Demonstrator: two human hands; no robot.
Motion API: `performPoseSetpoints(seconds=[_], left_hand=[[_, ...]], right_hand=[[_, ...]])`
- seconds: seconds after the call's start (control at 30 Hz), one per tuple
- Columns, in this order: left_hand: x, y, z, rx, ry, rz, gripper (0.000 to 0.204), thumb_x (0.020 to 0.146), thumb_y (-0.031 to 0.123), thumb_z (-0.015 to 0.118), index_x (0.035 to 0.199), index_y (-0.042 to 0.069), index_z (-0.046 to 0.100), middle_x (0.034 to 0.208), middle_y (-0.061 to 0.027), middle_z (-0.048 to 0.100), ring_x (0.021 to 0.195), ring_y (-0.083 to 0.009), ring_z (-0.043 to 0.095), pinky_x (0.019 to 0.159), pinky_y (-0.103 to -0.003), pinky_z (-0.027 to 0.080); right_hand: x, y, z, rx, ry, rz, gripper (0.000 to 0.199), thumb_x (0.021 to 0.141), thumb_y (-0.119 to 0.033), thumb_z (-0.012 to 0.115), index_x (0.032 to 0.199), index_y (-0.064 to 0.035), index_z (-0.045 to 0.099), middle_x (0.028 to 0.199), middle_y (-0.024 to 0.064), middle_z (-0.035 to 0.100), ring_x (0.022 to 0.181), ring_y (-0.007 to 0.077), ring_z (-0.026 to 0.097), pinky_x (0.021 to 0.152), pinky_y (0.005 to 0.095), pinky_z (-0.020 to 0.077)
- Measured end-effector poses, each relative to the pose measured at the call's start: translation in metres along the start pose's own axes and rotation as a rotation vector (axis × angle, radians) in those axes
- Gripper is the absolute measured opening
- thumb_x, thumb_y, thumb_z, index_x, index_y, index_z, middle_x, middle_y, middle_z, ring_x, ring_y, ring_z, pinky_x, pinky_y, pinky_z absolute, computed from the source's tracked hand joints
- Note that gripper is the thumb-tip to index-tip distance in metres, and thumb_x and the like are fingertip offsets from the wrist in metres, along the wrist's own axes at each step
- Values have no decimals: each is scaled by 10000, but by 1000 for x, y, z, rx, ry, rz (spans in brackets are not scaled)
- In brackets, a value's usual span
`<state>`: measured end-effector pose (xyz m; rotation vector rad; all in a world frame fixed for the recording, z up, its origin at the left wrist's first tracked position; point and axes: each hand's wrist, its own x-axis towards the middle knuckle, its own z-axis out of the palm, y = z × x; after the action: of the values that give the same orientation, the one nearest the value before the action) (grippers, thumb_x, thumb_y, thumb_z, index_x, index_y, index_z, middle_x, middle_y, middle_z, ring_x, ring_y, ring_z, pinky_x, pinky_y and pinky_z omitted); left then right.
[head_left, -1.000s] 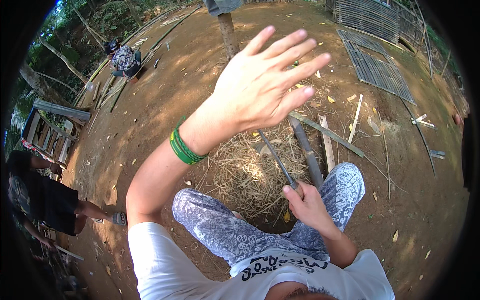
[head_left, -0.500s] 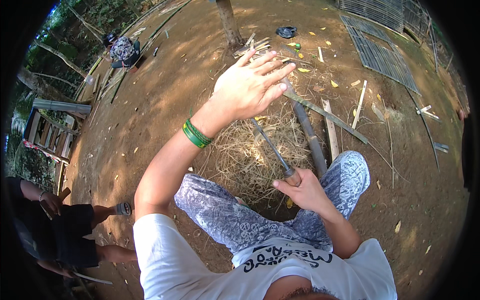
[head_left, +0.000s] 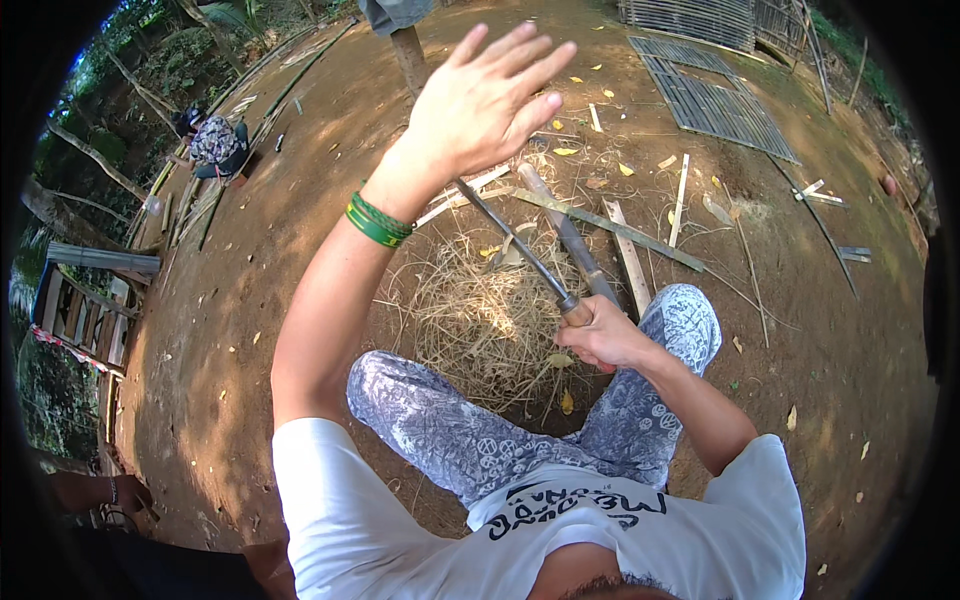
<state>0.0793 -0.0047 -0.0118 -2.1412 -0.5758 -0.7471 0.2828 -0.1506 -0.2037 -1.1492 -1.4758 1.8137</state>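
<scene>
Head view: the left hand [head_left: 485,105] is raised, fingers spread, apparently empty; lower, a long-bladed tool [head_left: 520,246] slants above shavings [head_left: 470,325], probably stiff and fairly heavy, best held by its wooden handle [head_left: 576,313], which the right hand [head_left: 612,337] clasps.

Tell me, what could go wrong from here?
The right hand grips a long metal tool whose far end appears near the raised left hand's wrist; a slip might strike it. The loose straw-like pile and bamboo pole could perhaps trip someone standing up.
</scene>
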Motion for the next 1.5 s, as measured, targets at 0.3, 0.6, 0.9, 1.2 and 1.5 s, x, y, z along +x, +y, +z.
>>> performPoseSetpoints(seconds=[0.3, 0.6, 0.9, 1.2, 1.5], left_hand=[[-65, 10, 45, -144, -323, -161, 559, 1087, 432, 315, 1599, 208, 339, 1588, -106, 432, 1515, -270, 323, 1256, -496, 207], [-82, 16, 62, -309, -324, -261, 539, 1100, 423, 275, 1581, 203, 376, 1585, -68, 447, 1506, -269, 341, 1254, -503, 217], [-87, -4, 76, -196, -438, -223, 559, 1092, 472, 306, 1593, 228, 347, 1558, -76, 474, 1497, -261, 351, 1254, -478, 237], [-113, 53, -33, -724, 40, -658, 453, 902, 416, 731, 988, -18, 635, 885, -135, 611, 761, -283, 615, 681, -347, 507], [-153, 118, -46, -484, 11, -852, 139, 851, -18, 760, 953, -41, 668, 898, -137, 702, 746, -224, 698, 655, -301, 556]], right_hand=[[0, -3, 10, -210, 98, 83, 339, 825, -102, 695, 653, -97, 403, 564, -24, 423, 493, 80, 440, 455, 316, 340], [19, 4, 14, -208, 163, 46, 401, 797, -103, 691, 619, -93, 333, 566, -29, 357, 545, 84, 365, 512, 336, 314], [34, 24, 16, -286, 147, -152, 362, 848, -47, 645, 647, -135, 358, 513, -33, 407, 374, 63, 377, 342, 279, 251], [35, 16, 26, -202, 134, 53, 394, 837, -157, 724, 624, -89, 399, 563, -22, 414, 536, 101, 391, 507, 343, 336], [47, 23, 47, -183, 33, 3, 418, 817, -128, 770, 602, -93, 413, 555, -46, 400, 527, 73, 359, 499, 317, 303]])
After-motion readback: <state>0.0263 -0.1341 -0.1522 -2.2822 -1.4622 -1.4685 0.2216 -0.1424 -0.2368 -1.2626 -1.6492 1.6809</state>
